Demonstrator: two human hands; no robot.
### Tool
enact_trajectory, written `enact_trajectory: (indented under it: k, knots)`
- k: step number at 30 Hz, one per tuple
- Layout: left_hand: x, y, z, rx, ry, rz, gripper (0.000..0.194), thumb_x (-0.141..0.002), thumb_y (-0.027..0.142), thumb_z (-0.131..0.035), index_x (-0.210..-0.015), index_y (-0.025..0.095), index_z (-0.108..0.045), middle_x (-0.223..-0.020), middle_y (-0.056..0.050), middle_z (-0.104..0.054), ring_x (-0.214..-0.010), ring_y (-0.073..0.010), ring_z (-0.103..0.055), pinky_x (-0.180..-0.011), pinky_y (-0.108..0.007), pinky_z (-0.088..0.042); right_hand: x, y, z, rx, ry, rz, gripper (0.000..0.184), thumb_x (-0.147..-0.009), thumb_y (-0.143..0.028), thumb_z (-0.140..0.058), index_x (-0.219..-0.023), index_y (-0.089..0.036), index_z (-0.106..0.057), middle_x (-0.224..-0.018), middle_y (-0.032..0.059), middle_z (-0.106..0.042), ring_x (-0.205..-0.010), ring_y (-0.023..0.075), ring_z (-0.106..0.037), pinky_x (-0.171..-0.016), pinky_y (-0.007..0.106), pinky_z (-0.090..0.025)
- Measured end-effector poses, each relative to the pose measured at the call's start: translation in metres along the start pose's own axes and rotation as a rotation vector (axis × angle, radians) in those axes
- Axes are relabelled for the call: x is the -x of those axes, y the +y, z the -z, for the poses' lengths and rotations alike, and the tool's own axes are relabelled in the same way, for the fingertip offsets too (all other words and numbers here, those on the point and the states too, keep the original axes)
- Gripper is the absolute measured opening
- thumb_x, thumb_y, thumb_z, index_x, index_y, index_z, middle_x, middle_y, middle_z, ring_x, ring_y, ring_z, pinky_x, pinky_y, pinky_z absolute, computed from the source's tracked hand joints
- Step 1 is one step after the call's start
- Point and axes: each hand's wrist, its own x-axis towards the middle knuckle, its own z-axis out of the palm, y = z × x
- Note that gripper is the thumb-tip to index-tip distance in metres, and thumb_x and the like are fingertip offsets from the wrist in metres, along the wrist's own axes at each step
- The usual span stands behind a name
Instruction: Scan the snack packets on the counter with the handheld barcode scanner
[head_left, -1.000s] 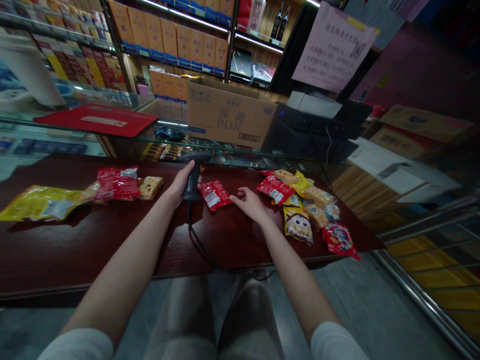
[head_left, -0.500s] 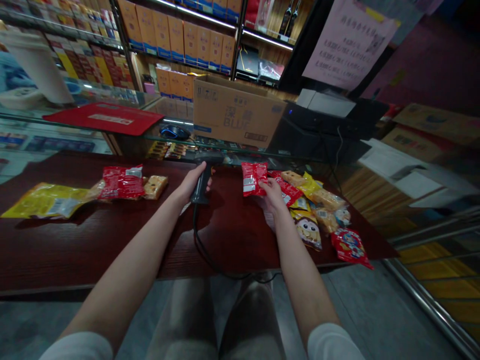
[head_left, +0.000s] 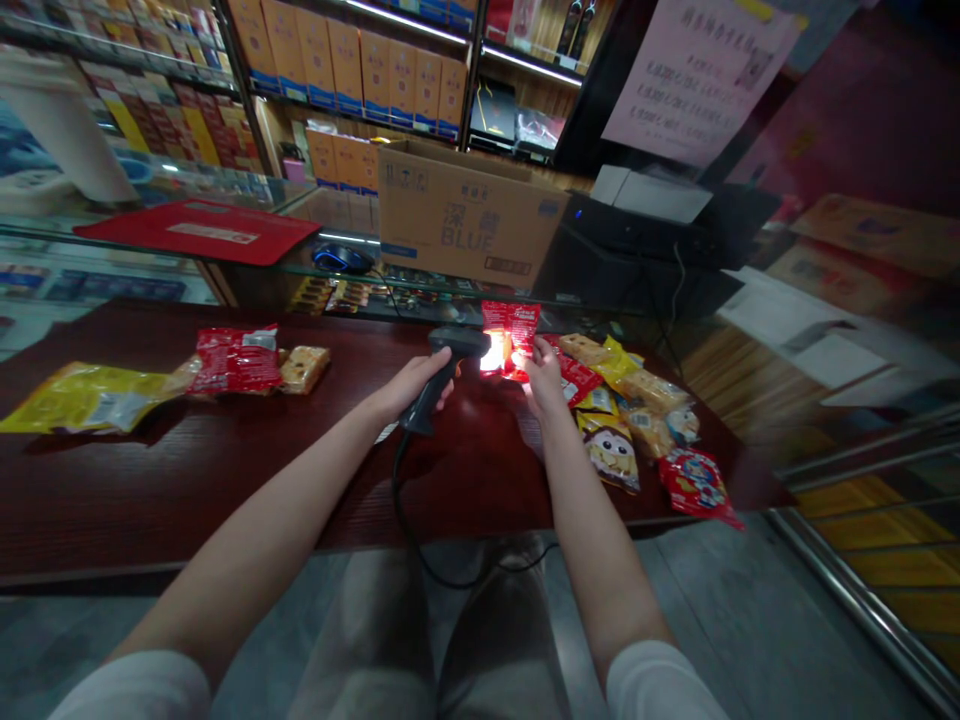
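Scanning looks like the step in hand. Your left hand (head_left: 412,388) is clenched around the grip of a black handheld barcode scanner (head_left: 454,342), its head aimed toward 1 o'clock. Your right hand (head_left: 544,372) is grasping a red snack packet (head_left: 510,325), pinching it upright from its lower part. The packet stands at about 12 o'clock from your hands, near the far edge of the dark red wooden worktop (head_left: 150,490). It sits just beside the scanner's head, and a bright glow falls on its face. The scanner's black cable (head_left: 397,500) trails from the butt toward 6 o'clock and drops past the worktop's near edge.

Toward 3 o'clock lies a loose heap of packets, with a cartoon-face snack packet (head_left: 609,452) at its near side and a red-and-blue packet (head_left: 697,487) farther out at 4 o'clock. Toward 9 o'clock lie a second red packet (head_left: 236,360), a snack cake (head_left: 304,368) and a yellow packet (head_left: 82,398). Beyond the worktop at 12 o'clock, an open cardboard box (head_left: 465,215) stands behind a computer mouse (head_left: 341,259).

I'd judge that the next move calls for holding the packet steady with its code facing the light. The code itself can't be made out from this view.
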Motion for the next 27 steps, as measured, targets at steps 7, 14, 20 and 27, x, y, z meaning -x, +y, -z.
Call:
enact_trajectory:
  k: [7, 14, 20, 27]
  knots:
    - [0.001, 0.0, 0.002, -0.025, -0.006, 0.013, 0.062, -0.074, 0.074, -0.067, -0.089, 0.014, -0.062, -0.057, 0.0, -0.058, -0.043, -0.0113, -0.054, -0.04, -0.021, -0.04, -0.001, -0.001, 0.002, 0.034, -0.006, 0.027, 0.052, -0.059, -0.031, -0.077, -0.104, -0.026, -0.054, -0.105, 0.001, -0.069, -0.094, 0.0176, -0.066, -0.09, 0.037, -0.056]
    - [-0.001, 0.027, 0.038, -0.096, 0.037, 0.044, 0.041, -0.072, 0.045, -0.081, -0.095, 0.015, -0.064, -0.064, -0.002, -0.064, -0.049, -0.0129, -0.059, -0.046, -0.022, -0.049, -0.01, -0.002, 0.018, 0.158, 0.113, 0.116, 0.051, -0.062, -0.035, -0.07, -0.108, -0.024, -0.051, -0.111, 0.0062, -0.066, -0.103, 0.021, -0.065, -0.095, 0.041, -0.054]
    - [-0.007, 0.067, 0.079, -0.239, -0.074, 0.178, 0.037, -0.07, 0.035, -0.081, -0.097, 0.014, -0.069, -0.072, -0.01, -0.072, -0.059, -0.0211, -0.069, -0.054, -0.03, -0.058, -0.015, -0.018, 0.045, 0.435, 0.331, 0.317, 0.05, -0.066, -0.033, -0.061, -0.113, -0.021, -0.048, -0.119, 0.0128, -0.063, -0.109, 0.0241, -0.065, -0.103, 0.047, -0.049]
    - [-0.006, 0.08, 0.137, -0.191, -0.115, 0.206, 0.04, -0.066, 0.033, -0.083, -0.1, 0.016, -0.07, -0.077, -0.011, -0.074, -0.067, -0.0259, -0.073, -0.061, -0.034, -0.06, -0.011, -0.022, 0.041, 0.412, 0.386, 0.285, 0.052, -0.061, -0.032, -0.064, -0.11, -0.021, -0.05, -0.117, 0.0114, -0.065, -0.106, 0.0254, -0.066, -0.099, 0.047, -0.051]
